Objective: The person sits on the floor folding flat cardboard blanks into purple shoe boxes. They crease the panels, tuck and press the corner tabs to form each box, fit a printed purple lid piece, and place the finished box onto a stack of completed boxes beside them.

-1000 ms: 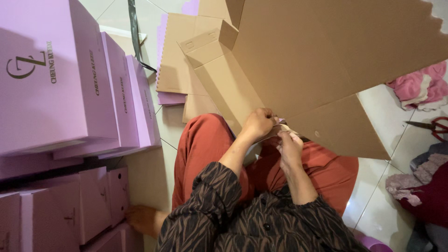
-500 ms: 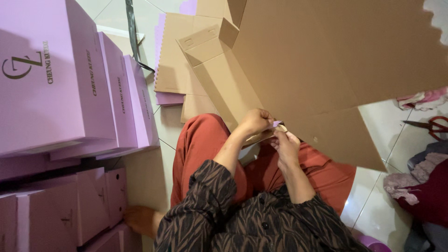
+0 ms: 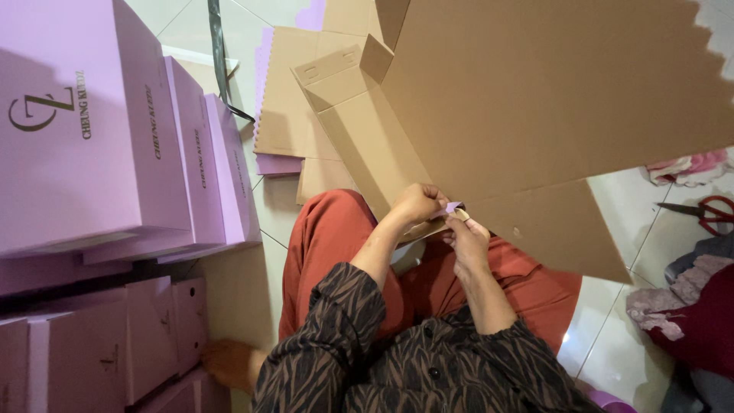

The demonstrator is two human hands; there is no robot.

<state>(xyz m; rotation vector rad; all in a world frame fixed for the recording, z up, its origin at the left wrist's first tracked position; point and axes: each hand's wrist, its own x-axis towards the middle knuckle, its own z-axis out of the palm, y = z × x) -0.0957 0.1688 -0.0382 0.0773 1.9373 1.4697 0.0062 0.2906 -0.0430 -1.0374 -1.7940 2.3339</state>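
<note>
Head view looks down on a seated person in rust-red trousers [image 3: 336, 237] and a dark patterned shirt [image 3: 397, 367], working on a tiled floor [image 3: 612, 344]. Biggest in the frame is a flat brown cardboard sheet [image 3: 550, 92], a partly unfolded box blank that fills the upper right and slopes down across the person's lap; its folded flaps show at the upper centre. Next in size is a row of lilac boxes [image 3: 92, 138] standing along the left edge, with more lilac boxes [image 3: 99, 344] stacked in the lower left. A pile of flat cardboard blanks [image 3: 287, 99], brown above and lilac at the edges, lies on the floor at the upper centre. Crumpled cloth [image 3: 688, 306] in maroon and grey sits at the lower right, and pink fabric [image 3: 684, 168] peeks out under the sheet's right edge. Red-handled scissors [image 3: 707, 210] lie on the tiles at the right edge, well apart from the hands. At the middle of the frame, the left hand [image 3: 417, 203] is curled closed on the sheet's lower edge. Just beside it, the right hand [image 3: 468, 239] pinches a small lilac tab [image 3: 453, 207] between thumb and fingertips, right at that same edge.
</note>
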